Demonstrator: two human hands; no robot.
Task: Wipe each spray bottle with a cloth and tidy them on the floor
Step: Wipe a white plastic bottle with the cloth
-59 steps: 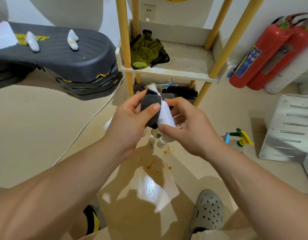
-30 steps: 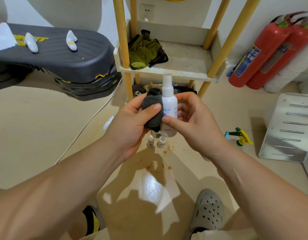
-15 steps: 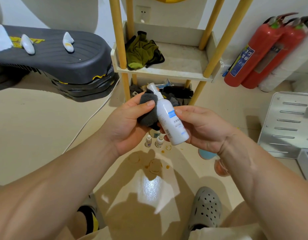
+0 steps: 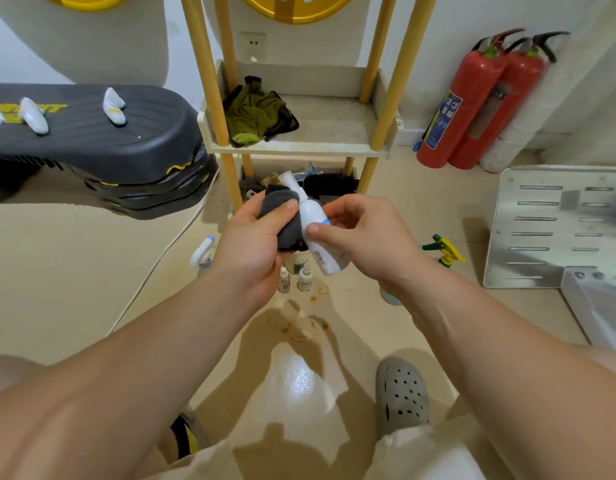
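Observation:
My right hand (image 4: pixel 362 237) grips a white spray bottle (image 4: pixel 318 233) with a blue label, tilted with its nozzle up and to the left. My left hand (image 4: pixel 254 244) holds a dark grey cloth (image 4: pixel 282 216) bunched against the bottle's left side and neck. On the floor below stand two small dropper bottles (image 4: pixel 294 279) and a jar partly hidden behind my hands. A white trigger sprayer (image 4: pixel 202 252) lies on the floor to the left. A yellow and green trigger sprayer (image 4: pixel 444 252) sits to the right.
A wooden shelf unit (image 4: pixel 299 147) stands just behind, with a green cloth (image 4: pixel 258 114) on it and clutter beneath. Two red fire extinguishers (image 4: pixel 479 98) lean at the right wall. A metal plate (image 4: pixel 559 226) lies right. Black stacked platforms (image 4: pixel 109 150) lie left, with a white cable on the floor.
The bottle went from upright to tilted and has turned in my right hand. The cloth has stayed against its upper left side. The view has tipped up a little.

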